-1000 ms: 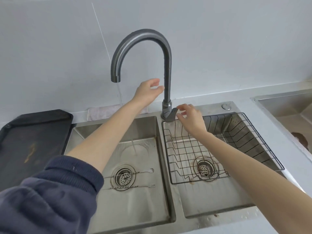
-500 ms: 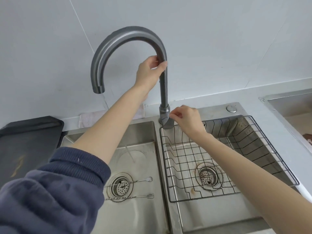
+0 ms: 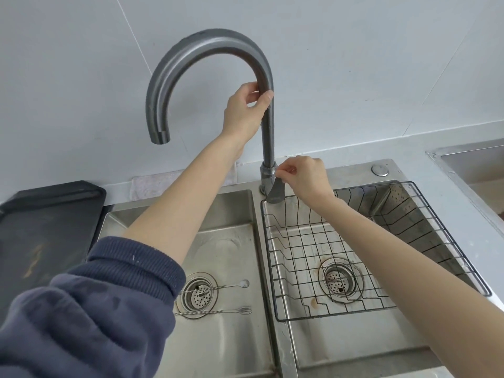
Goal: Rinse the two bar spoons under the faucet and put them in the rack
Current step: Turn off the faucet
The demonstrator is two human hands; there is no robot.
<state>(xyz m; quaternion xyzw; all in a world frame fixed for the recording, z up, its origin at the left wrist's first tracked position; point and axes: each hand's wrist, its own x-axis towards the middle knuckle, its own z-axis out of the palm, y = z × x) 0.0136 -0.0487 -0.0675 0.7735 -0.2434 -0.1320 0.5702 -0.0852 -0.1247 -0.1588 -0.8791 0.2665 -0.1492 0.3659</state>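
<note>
Two thin bar spoons with twisted stems lie across the drain of the left sink basin [image 3: 234,214]: one with a small round bowl [image 3: 231,285], the other ending in a small fork [image 3: 234,311]. The grey gooseneck faucet [image 3: 191,54] arches over that basin, and no water runs from its spout. My left hand [image 3: 246,107] grips the upright faucet pipe. My right hand [image 3: 305,177] rests on the faucet lever [image 3: 275,192] at the base, fingers pinched on it. The black wire rack [image 3: 409,227] sits in the right basin, with nothing in it.
A black tray [image 3: 46,214] lies on the counter to the left of the sink. A folded grey cloth [image 3: 152,184] rests behind the left basin. A round button [image 3: 379,170] sits behind the right basin. Another sink's edge [image 3: 463,156] shows at far right.
The water stream has stopped. My left hand rose and closed on the faucet pipe. My right hand stayed on the lever. The view shifted closer.
</note>
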